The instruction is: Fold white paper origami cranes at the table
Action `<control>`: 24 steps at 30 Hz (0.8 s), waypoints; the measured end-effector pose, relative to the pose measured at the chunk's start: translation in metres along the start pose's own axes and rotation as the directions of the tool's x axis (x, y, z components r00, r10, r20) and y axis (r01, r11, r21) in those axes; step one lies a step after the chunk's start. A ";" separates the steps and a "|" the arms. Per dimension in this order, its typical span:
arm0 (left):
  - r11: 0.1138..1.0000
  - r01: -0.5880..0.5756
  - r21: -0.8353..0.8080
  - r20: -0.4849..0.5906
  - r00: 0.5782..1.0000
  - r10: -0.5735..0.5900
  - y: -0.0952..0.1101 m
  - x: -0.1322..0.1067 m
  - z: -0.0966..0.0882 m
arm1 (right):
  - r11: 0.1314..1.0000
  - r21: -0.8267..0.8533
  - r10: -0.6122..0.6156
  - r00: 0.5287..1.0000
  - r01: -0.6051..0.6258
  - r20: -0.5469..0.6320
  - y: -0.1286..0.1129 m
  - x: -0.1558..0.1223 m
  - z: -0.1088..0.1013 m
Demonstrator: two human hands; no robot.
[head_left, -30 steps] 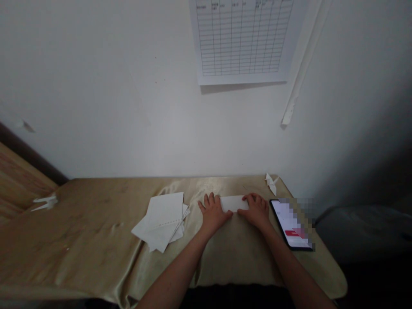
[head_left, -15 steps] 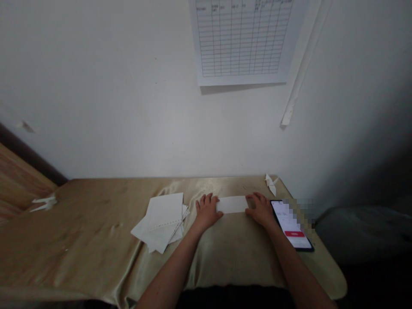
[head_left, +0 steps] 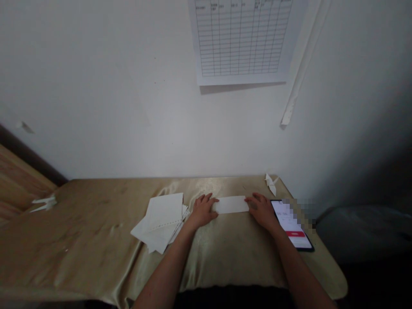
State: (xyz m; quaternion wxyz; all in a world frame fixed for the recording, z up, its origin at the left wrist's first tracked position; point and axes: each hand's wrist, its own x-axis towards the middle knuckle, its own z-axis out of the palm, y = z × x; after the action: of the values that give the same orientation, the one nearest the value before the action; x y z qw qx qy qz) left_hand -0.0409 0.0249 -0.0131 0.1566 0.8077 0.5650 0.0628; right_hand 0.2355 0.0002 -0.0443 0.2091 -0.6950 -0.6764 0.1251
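Note:
A folded white paper strip (head_left: pixel 231 204) lies flat on the cloth-covered table between my hands, its long side running left to right. My left hand (head_left: pixel 204 209) is at the strip's left end, fingers spread, with the index fingertip and thumb by its corners. At the opposite end, my right hand (head_left: pixel 260 209) has its fingers apart and the index fingertip at the upper right corner. Neither hand is wrapped round the paper. Left of my left hand is a loose pile of white paper sheets (head_left: pixel 164 216), the top one with a perforated edge.
A phone (head_left: pixel 291 227) with a lit screen lies right of my right hand. One folded paper bird (head_left: pixel 271 184) rests at the back right corner, and another white folded paper piece (head_left: pixel 45 202) at the far left. The wall (head_left: pixel 128 107) rises behind the table (head_left: pixel 86 223).
My left hand has slid slightly left and toward me along the strip's end. The right hand has shifted very little, and the strip stays in place.

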 end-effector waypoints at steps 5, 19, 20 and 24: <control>1.000 -0.011 -0.006 -0.063 0.998 0.011 0.000 0.000 0.002 | 0.989 0.045 -0.147 0.988 0.144 0.048 -0.002 -0.004 -0.005; 0.989 -0.150 0.011 -0.081 0.985 0.150 0.007 0.003 0.001 | 0.982 0.084 -0.175 0.984 0.172 0.040 -0.010 -0.009 -0.006; 0.988 -0.154 0.012 -0.084 0.984 0.154 0.007 0.002 0.001 | 0.981 0.084 -0.180 0.983 0.176 0.039 -0.011 -0.009 -0.006; 0.988 -0.154 0.005 -0.090 0.984 0.154 0.008 0.002 0.002 | 0.977 0.085 -0.199 0.979 0.196 0.033 -0.012 -0.009 -0.006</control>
State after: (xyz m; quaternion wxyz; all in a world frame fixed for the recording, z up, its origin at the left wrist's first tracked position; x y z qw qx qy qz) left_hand -0.0328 0.0236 -0.0121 0.1266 0.8452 0.5071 0.1116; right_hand 0.2274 -0.0099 -0.0344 0.2349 -0.6125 -0.7406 0.1454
